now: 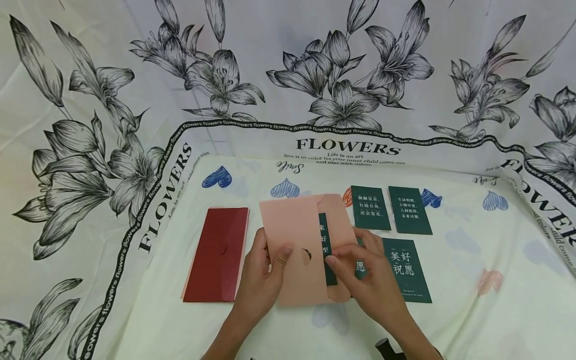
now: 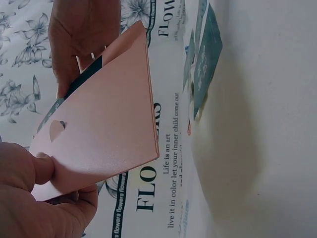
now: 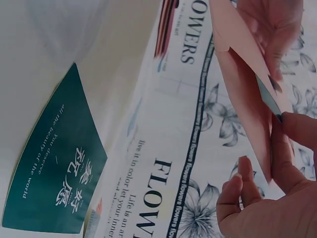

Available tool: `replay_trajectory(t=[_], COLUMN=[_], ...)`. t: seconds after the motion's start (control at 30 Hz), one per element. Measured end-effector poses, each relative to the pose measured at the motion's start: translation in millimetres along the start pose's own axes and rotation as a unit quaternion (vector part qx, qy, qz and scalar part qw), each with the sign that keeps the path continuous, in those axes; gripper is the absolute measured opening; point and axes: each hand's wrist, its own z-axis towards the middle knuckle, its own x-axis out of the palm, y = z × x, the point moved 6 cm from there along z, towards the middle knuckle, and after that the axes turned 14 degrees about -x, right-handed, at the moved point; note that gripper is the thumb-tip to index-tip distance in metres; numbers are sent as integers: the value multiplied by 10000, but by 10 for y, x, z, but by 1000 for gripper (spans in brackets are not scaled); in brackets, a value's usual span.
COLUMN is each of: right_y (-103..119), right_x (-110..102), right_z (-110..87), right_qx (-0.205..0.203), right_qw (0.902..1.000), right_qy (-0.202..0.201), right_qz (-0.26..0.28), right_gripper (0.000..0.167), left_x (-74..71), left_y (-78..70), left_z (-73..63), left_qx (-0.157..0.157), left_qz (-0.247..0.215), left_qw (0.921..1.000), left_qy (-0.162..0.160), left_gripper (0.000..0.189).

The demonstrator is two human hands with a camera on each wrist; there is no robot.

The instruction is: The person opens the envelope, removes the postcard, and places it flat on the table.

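Note:
My left hand (image 1: pixel 263 280) grips a pink envelope (image 1: pixel 294 225) by its left side, thumb on the front and fingers behind, holding it up over the table. The envelope's flap (image 1: pixel 339 215) is open toward the right, and a small cut-out shows in its front. A dark green card (image 1: pixel 332 276) with white characters sits partly inside, its exposed strip along the opening. My right hand (image 1: pixel 373 270) pinches that card's edge between thumb and index finger, as the right wrist view shows at the envelope's mouth (image 3: pixel 242 99). The rest of the card is hidden by the envelope.
A red envelope (image 1: pixel 216 255) lies at the left with a pink edge showing beneath it. Several green cards lie at the right, including a back-row card (image 1: pixel 370 207) and a front-row card (image 1: pixel 407 290). A black object (image 1: pixel 387 348) is near the front edge.

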Motion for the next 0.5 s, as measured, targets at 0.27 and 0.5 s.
replay_trajectory(t=[0.27,0.5], right_y=[-41,-73], right_x=[-24,-34], right_z=[-8,-22], right_qx=[-82,-84], right_qw=[9998,9996], right_qy=[-174,-258], right_qz=[108,108], right_gripper=[6,14], left_x=[-22,-53], left_y=[19,33], left_z=[11,-1], left_qx=[-65,-41], left_qz=[52,173], left_qw=[9999,9996], left_qy=[-104,-214], left_gripper=[36,36])
